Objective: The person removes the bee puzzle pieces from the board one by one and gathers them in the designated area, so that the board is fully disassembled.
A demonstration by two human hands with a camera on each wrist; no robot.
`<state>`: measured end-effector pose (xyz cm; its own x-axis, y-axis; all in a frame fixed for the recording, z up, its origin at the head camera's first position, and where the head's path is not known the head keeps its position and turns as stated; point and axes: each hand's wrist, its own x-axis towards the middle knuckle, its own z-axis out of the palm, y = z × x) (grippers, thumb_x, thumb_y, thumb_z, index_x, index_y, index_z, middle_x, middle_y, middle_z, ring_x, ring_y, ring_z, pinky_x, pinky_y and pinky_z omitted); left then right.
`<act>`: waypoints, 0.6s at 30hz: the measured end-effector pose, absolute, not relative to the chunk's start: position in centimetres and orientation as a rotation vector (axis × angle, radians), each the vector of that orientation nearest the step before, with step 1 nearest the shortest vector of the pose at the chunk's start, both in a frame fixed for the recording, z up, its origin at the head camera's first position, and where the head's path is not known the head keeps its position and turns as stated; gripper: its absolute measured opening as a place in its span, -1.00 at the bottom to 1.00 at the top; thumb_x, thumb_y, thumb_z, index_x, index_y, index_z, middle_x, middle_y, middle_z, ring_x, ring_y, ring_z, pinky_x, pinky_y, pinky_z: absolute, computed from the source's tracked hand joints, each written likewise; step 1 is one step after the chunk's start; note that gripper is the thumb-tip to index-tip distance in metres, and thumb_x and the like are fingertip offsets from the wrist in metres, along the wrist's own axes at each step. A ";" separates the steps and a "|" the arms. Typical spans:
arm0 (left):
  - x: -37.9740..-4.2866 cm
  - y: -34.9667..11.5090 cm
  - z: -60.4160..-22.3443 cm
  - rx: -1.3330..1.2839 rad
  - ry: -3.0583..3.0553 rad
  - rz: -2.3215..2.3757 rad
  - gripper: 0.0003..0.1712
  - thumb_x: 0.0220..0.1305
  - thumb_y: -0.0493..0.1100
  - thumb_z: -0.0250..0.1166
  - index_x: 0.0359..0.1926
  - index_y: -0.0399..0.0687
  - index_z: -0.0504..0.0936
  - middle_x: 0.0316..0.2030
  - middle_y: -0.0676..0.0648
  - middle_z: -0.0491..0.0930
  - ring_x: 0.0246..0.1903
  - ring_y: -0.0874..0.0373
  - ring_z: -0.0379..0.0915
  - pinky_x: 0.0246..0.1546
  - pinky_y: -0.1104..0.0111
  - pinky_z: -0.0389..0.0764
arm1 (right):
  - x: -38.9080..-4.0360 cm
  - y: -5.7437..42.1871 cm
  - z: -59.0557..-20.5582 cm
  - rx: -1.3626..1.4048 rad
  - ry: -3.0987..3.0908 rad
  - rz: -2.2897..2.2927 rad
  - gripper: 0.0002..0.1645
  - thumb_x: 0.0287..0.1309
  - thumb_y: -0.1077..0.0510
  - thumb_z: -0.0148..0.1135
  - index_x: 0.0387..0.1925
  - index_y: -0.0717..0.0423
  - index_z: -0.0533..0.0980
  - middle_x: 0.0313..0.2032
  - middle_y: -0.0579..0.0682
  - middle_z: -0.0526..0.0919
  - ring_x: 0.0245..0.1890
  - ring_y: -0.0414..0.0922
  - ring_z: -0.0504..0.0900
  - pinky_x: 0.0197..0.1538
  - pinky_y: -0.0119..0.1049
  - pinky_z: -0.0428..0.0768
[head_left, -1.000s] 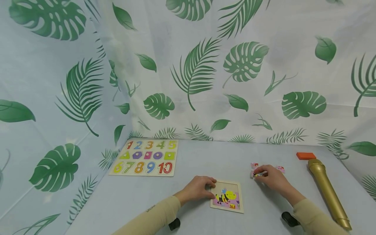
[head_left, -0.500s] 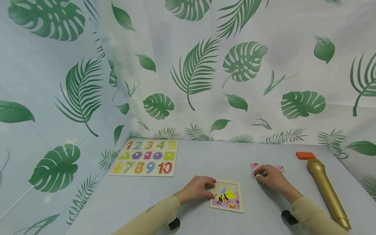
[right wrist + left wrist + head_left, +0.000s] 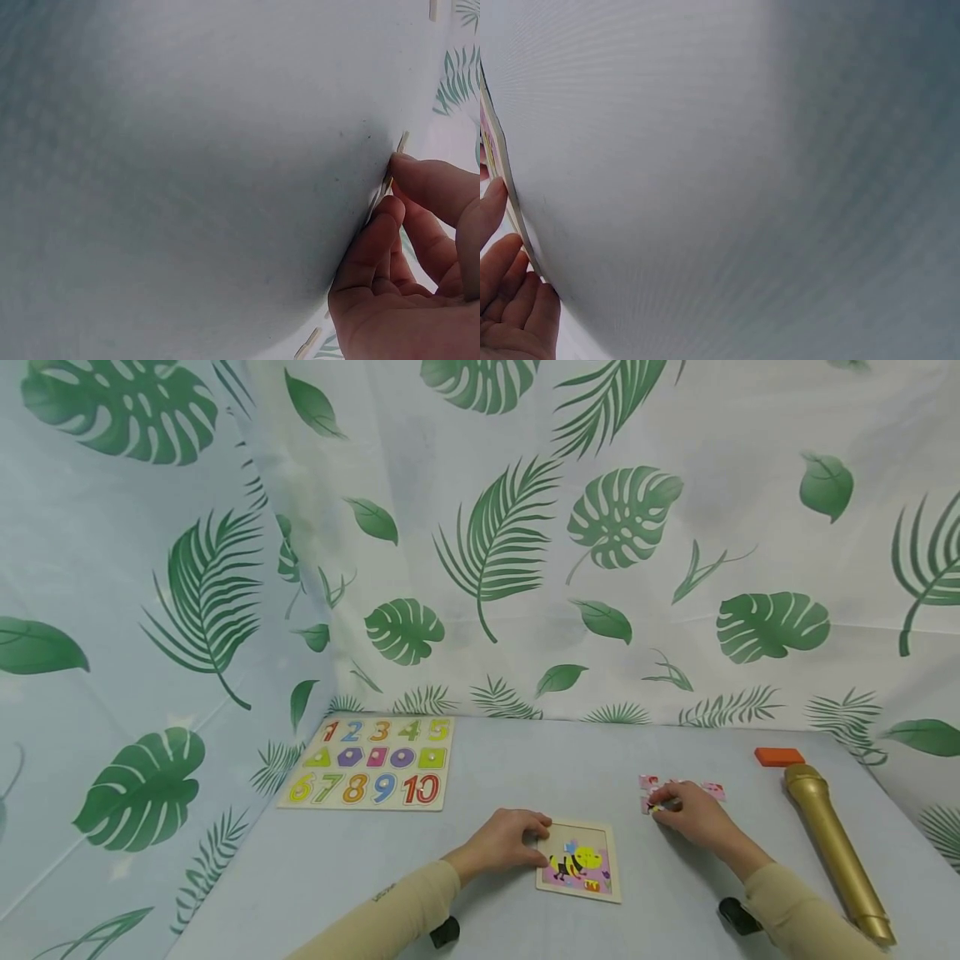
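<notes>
My left hand holds the left edge of a square wooden puzzle board in the head view, its thumb and fingertips at the rim. Inside the frame a yellow and black bee picture on pink fills the lower part, and bare wood shows along the top. To the right, my right hand has thumb and fingers on a small puzzle piece, mostly hidden by the fingertips. In the right wrist view, the thin piece lies between thumb and finger at the table surface. More pink pieces lie behind this hand.
A number and shape puzzle board lies at the back left. On the right are a gold microphone and an orange block. Leaf-printed cloth hangs behind and to the left of the table.
The puzzle piece under my right fingertips has gone from tilted to flatter, among the other pink pieces. My left hand and the board have stayed put.
</notes>
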<state>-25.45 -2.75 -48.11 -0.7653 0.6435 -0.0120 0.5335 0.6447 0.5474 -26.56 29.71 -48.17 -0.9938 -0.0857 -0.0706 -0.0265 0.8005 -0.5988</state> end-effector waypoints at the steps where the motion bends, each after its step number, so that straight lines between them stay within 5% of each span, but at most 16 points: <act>1: -25.4 -2.7 -48.1 0.963 2.660 0.784 -0.59 0.08 -0.10 0.50 -0.04 -0.12 0.70 0.13 0.06 0.59 0.20 0.23 0.43 0.24 0.40 0.39 | -26.6 29.7 -48.3 -0.090 2.895 -0.960 -0.77 0.17 0.24 0.32 -0.14 0.24 0.59 -0.16 0.13 0.56 -0.16 0.06 0.53 -0.09 0.01 0.61; 18: -25.3 -2.7 -48.0 0.954 2.658 0.788 -0.59 0.06 -0.11 0.51 -0.04 -0.14 0.70 0.12 0.04 0.60 0.19 0.21 0.44 0.23 0.40 0.40 | -26.5 29.7 -48.5 -0.080 2.901 -0.972 -0.80 0.16 0.25 0.32 -0.16 0.22 0.60 -0.19 0.11 0.56 -0.19 0.04 0.53 -0.09 0.00 0.61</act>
<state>-25.33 -2.74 -47.99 -0.7687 0.6394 -0.0155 0.5276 0.6477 0.5497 -26.48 29.67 -48.46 -0.9953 -0.0755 -0.0600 -0.0241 0.7970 -0.6035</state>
